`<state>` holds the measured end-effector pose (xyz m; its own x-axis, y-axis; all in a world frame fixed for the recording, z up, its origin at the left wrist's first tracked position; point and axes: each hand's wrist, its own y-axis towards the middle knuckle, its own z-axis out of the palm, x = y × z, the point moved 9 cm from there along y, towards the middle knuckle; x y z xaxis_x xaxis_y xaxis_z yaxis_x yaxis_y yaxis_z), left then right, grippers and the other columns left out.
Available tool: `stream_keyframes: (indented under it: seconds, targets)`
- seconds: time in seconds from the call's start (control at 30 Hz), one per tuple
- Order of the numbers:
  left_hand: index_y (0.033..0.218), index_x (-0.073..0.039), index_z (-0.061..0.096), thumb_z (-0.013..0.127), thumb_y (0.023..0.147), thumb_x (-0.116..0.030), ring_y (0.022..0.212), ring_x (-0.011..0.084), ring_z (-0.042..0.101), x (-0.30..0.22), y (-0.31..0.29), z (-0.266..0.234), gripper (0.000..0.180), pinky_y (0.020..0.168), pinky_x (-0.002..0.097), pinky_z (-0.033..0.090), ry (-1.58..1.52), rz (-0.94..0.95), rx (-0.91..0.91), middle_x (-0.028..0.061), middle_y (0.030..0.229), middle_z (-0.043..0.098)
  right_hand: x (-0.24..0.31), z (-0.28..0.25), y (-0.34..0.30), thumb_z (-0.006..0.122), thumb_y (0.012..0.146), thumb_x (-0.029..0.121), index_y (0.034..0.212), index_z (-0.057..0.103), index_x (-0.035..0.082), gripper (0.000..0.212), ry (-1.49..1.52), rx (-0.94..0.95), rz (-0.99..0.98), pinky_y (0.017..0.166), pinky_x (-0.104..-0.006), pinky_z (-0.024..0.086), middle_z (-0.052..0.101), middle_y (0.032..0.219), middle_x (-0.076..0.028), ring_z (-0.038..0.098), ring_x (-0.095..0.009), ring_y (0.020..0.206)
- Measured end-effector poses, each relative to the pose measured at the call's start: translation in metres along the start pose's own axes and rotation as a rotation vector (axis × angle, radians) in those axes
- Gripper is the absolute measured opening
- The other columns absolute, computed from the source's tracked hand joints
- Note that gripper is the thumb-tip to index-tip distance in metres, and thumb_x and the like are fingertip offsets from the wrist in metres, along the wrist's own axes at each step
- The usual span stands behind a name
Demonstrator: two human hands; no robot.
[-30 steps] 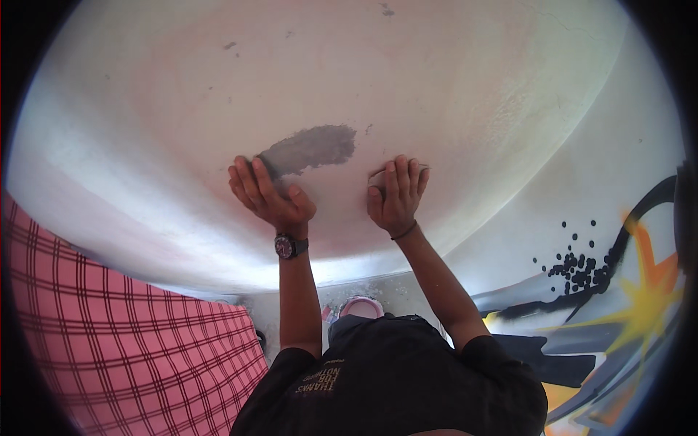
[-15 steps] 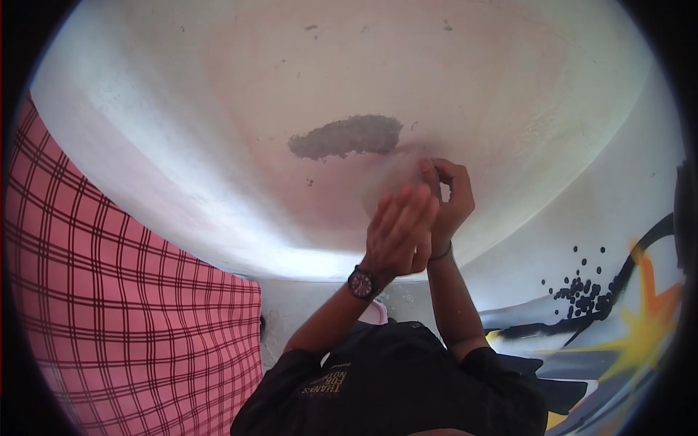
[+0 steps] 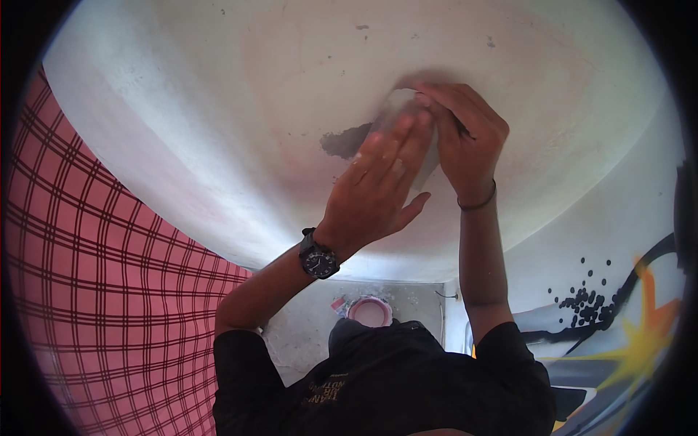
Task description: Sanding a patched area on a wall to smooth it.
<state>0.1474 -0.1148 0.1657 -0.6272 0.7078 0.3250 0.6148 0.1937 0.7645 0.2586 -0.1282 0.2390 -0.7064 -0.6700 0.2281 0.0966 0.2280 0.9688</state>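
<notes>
On the pale wall [image 3: 291, 94] is a rough dark grey patch [image 3: 343, 141], its right part covered by my hands. A thin, pale, flat sheet [image 3: 427, 166] lies against the wall there; its exact kind is unclear. My left hand [image 3: 374, 178], with a black watch on the wrist, rests on the sheet, fingers stretched out and slightly blurred. Beside it, my right hand [image 3: 469, 138] is closed at the sheet's upper right edge, fingers bent and thumb tucked near them. A dark band circles the right wrist.
A pink plaid curtain [image 3: 94, 291] hangs on the left. A pink bucket [image 3: 370, 312] stands on the grey floor [image 3: 298, 312] below. The right-hand wall [image 3: 640, 341] carries a yellow, orange and black painting. Small chips mark the pale wall.
Both hands have moved up the wall with the sheet, which now covers the patch's right part. My left hand has flattened out. The bucket below has come into fuller view.
</notes>
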Motion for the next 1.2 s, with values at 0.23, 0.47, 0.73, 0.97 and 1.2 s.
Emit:
stream_keyframes:
  seconds: [0.23, 0.47, 0.73, 0.97, 1.2]
  targets:
    - [0.142, 0.005, 0.048, 0.064, 0.084, -0.030, 0.145, 0.0274, 0.037, 0.011, 0.015, 0.005, 0.069, 0.121, 0.0458, 0.025, -0.041, 0.043, -0.102, 0.0158, 0.156, 0.039, 0.004, 0.024, 0.017, 0.053, 0.090, -0.011, 0.100, 0.073, 0.002, 0.026, 0.188, 0.046, 0.048, 0.067, -0.0282, 0.054, 0.071, 0.089, -0.010, 0.070, -0.019, 0.078]
    - [0.151, -0.008, 0.041, 0.064, 0.084, -0.029, 0.149, 0.0254, 0.030, 0.050, 0.032, 0.010, 0.073, 0.122, 0.0447, 0.021, -0.220, -0.052, -0.168, 0.0121, 0.160, 0.033, -0.002, -0.010, 0.000, 0.053, 0.096, 0.007, 0.118, 0.068, 0.000, 0.027, -0.075, -0.320, -0.168, 0.086, -0.0351, 0.053, 0.068, 0.114, -0.016, 0.065, -0.028, 0.107]
    - [0.152, -0.009, 0.041, 0.061, 0.089, -0.036, 0.149, 0.0244, 0.031, 0.051, -0.016, 0.051, 0.071, 0.120, 0.0451, 0.022, -0.217, -0.189, -0.232, 0.0122, 0.160, 0.034, -0.039, -0.012, -0.108, 0.036, 0.106, 0.030, 0.150, 0.038, -0.003, 0.055, -0.681, -0.367, 0.039, 0.118, -0.0541, 0.019, 0.024, 0.159, -0.026, 0.026, -0.041, 0.147]
    - [0.153, -0.009, 0.039, 0.060, 0.089, -0.041, 0.149, 0.0336, 0.029, 0.108, 0.030, -0.003, 0.075, 0.119, 0.0515, 0.020, -0.204, -0.279, -0.429, 0.0184, 0.160, 0.031, -0.055, 0.001, -0.117, 0.024, 0.108, 0.037, 0.152, 0.034, -0.002, 0.060, -0.852, -0.302, 0.072, 0.120, -0.0533, 0.014, 0.027, 0.161, -0.020, 0.022, -0.036, 0.150]
    - [0.150, -0.012, 0.045, 0.061, 0.088, -0.049, 0.148, 0.0386, 0.028, 0.087, -0.065, 0.073, 0.074, 0.116, 0.0572, 0.021, -0.155, -0.422, -0.320, 0.0218, 0.159, 0.031, -0.054, 0.008, -0.118, 0.024, 0.108, 0.037, 0.152, 0.034, -0.002, 0.060, -0.874, -0.275, 0.113, 0.121, -0.0537, 0.014, 0.027, 0.161, -0.019, 0.022, -0.035, 0.150]
